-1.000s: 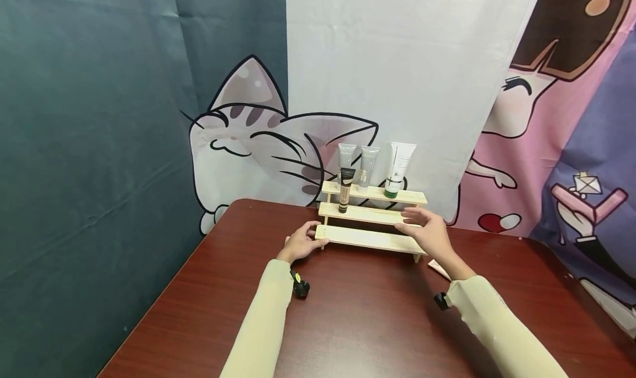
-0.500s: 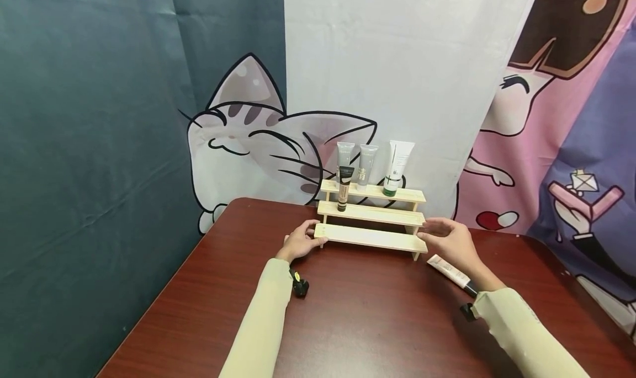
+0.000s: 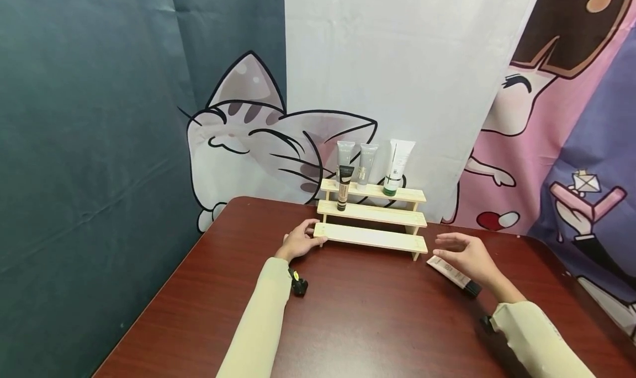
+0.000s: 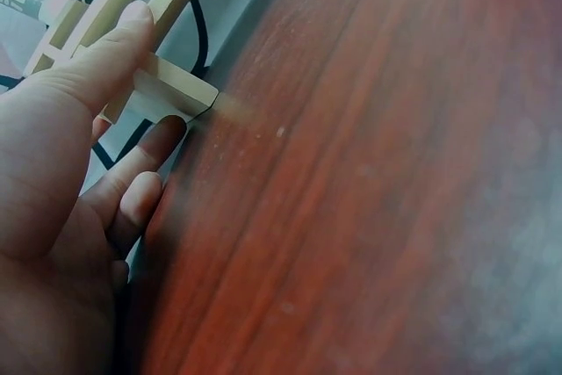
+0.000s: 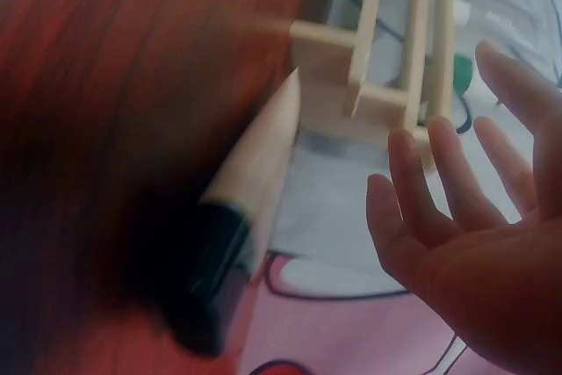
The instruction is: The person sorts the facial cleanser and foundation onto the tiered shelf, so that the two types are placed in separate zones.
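Note:
A three-tier wooden display rack (image 3: 370,238) stands at the back of the table. My left hand (image 3: 300,241) holds the left end of its lowest step; in the left wrist view the thumb (image 4: 110,59) lies along the wood, with the fingers on the other side. My right hand (image 3: 469,257) hovers over a beige squeeze tube with a black cap (image 3: 453,275), which lies on the table right of the rack. In the right wrist view the fingers (image 5: 421,182) are spread, apart from that tube, with nothing held.
Two grey tubes (image 3: 366,165) and a white tube with a green cap (image 3: 398,168) stand on the top step. A black-topped beige tube (image 3: 344,188) stands on the middle step's left. Printed curtains (image 3: 397,63) hang behind the brown table (image 3: 358,323).
My right hand has moved from over the rack's right side, past its right end, to above the beige tube, uncovering more of that tube. My left hand stays at the rack's left end.

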### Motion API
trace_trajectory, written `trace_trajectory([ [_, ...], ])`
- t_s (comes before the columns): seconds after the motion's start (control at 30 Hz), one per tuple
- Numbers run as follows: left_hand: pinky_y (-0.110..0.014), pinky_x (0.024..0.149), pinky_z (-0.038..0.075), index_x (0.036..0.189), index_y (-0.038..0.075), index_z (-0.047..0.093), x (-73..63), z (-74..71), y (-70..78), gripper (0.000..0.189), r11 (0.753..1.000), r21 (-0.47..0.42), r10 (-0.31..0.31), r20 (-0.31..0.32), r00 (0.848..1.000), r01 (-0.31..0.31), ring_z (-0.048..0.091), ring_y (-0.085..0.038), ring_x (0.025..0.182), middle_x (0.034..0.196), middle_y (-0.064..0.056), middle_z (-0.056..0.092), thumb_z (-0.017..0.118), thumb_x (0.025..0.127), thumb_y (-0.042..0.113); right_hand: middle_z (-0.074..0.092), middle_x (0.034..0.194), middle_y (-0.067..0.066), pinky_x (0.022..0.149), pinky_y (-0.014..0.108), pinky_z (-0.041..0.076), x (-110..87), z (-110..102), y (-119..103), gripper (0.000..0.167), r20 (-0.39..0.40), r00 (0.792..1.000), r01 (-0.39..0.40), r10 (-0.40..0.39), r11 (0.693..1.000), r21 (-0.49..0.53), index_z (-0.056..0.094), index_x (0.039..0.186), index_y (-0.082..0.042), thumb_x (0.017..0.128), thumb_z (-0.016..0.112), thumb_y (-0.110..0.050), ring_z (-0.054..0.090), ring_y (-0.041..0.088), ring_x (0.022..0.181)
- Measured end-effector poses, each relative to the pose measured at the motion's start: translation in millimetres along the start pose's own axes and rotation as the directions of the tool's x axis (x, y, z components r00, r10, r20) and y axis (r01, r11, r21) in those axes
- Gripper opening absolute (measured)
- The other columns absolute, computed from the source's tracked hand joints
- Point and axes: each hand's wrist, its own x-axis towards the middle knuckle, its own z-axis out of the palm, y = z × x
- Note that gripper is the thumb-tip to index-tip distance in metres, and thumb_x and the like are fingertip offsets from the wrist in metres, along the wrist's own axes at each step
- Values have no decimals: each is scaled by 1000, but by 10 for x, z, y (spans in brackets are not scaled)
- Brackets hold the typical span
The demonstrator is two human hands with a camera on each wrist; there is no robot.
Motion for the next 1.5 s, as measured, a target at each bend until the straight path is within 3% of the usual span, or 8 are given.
trace_trajectory([
  [0.33,-52,96,26,143,19,50,-17,122,-16,66,1000,-12,-12,37,999,12,65,-21,106,113,0,70,74,88,46,69,112,25,67,25,53,-174,-158,291,51,90,996,-22,26,999,-46,62,125,5,84,82,-19,70,14,92],
  [0.5,-53,96,25,142,18,51,0,96,12,65,1000,-14,-10,21,1000,10,65,-22,106,112,-1,71,74,88,44,69,112,26,67,25,54,-169,-170,350,54,114,993,-28,35,998,-65,61,124,9,82,82,-19,70,27,96],
  [0.67,-53,97,25,142,18,51,11,58,6,65,1000,-7,-14,22,1000,14,63,-22,108,113,-1,70,74,88,44,67,112,29,66,27,54,-157,-179,385,56,150,986,-59,69,996,-67,58,125,13,83,82,-15,69,30,95],
  [0.9,-52,96,25,142,18,51,27,33,5,66,1000,-5,-20,18,1000,20,64,-21,104,114,-2,69,74,87,45,69,108,25,70,23,52,-131,-189,412,55,201,973,-90,114,988,-125,61,119,15,80,83,-16,67,25,94],
  [1.17,-50,95,26,143,18,51,50,16,-1,67,1000,0,-25,11,1000,25,64,-20,104,115,-1,70,74,87,45,70,101,21,68,23,51,-115,-181,436,48,234,963,-118,136,989,-90,62,114,17,76,82,-7,62,10,83],
  [1.5,-50,95,27,142,19,51,48,3,-14,66,1000,19,-25,9,1000,25,65,-18,101,112,1,70,75,87,46,68,88,10,61,23,48,-109,-150,409,38,253,952,-141,174,980,-140,68,107,12,75,81,-5,56,10,75],
])
